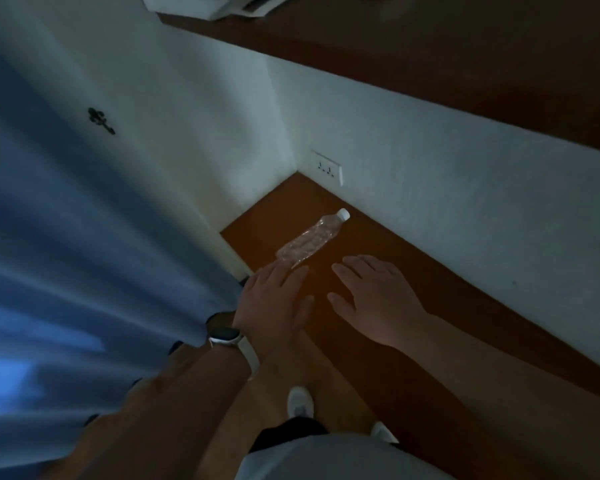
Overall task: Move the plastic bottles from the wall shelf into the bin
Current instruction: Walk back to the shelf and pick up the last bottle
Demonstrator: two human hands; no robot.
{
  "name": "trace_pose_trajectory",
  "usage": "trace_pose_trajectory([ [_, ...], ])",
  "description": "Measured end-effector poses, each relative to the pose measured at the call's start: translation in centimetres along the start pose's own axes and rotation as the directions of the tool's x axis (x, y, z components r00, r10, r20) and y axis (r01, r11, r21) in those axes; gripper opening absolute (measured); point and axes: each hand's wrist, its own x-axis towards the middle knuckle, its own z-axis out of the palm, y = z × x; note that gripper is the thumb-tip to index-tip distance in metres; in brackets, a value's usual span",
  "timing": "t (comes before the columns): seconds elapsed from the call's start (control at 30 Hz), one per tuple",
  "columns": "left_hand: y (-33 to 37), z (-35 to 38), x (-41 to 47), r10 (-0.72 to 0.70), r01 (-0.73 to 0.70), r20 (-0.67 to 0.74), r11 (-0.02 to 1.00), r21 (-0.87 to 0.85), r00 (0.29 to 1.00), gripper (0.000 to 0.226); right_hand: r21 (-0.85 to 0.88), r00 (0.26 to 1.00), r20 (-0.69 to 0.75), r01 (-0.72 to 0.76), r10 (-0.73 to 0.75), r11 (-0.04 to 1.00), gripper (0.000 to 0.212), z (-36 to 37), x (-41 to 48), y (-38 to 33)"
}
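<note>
A clear, crumpled plastic bottle (309, 240) with a white cap lies on its side on the brown lower shelf (413, 306), cap pointing toward the wall corner. My left hand (274, 299), with a white watch on the wrist, hovers flat just below the bottle's base, fingertips close to it. My right hand (374, 299) is spread flat over the shelf to the right of the bottle, apart from it. Both hands hold nothing. No bin is in view.
A blue curtain (84, 254) hangs along the left. A white wall with a socket (327, 167) backs the shelf. A second brown shelf (430, 46) runs above, with white paper (222, 5) on it. My legs and white shoes show below.
</note>
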Motion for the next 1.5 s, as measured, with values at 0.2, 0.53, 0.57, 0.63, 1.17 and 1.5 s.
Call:
trace_pose_trajectory([
  [0.2, -3.6, 3.0, 6.4, 0.145, -0.144, 0.099, 0.990, -0.013, 0.985, 0.055, -0.012, 0.990, 0.029, -0.141, 0.141, 0.990, 0.064, 1.4, 3.6, 0.7],
  [0.53, -12.1, 8.9, 18.9, 0.379, -0.316, 0.223, 0.909, -0.270, 0.898, 0.042, 0.200, 0.814, 0.216, -0.578, 0.539, 0.791, 0.062, 6.2, 12.0, -2.0],
  [0.57, -12.8, 9.7, 20.1, 0.367, -0.290, 0.255, 0.911, -0.293, 0.895, 0.040, 0.221, 0.792, 0.231, -0.608, 0.565, 0.762, 0.062, 6.7, 12.6, -2.3],
  [0.63, -14.0, 11.4, 21.9, 0.331, -0.218, 0.335, 0.918, -0.332, 0.882, 0.039, 0.286, 0.737, 0.250, -0.676, 0.628, 0.679, 0.061, 7.4, 13.6, -2.8],
  [1.17, -13.0, 16.1, 24.7, 0.365, 0.115, 0.627, 0.798, -0.591, 0.688, 0.044, 0.599, 0.360, 0.424, -0.800, 0.831, 0.041, 0.053, 12.5, 16.1, -6.2],
  [1.5, -9.2, 11.5, 20.0, 0.476, 0.019, 0.472, 0.689, -0.724, 0.742, 0.022, 0.837, 0.180, 0.466, -0.408, 0.866, -0.366, 0.029, 11.1, 11.9, -8.2],
])
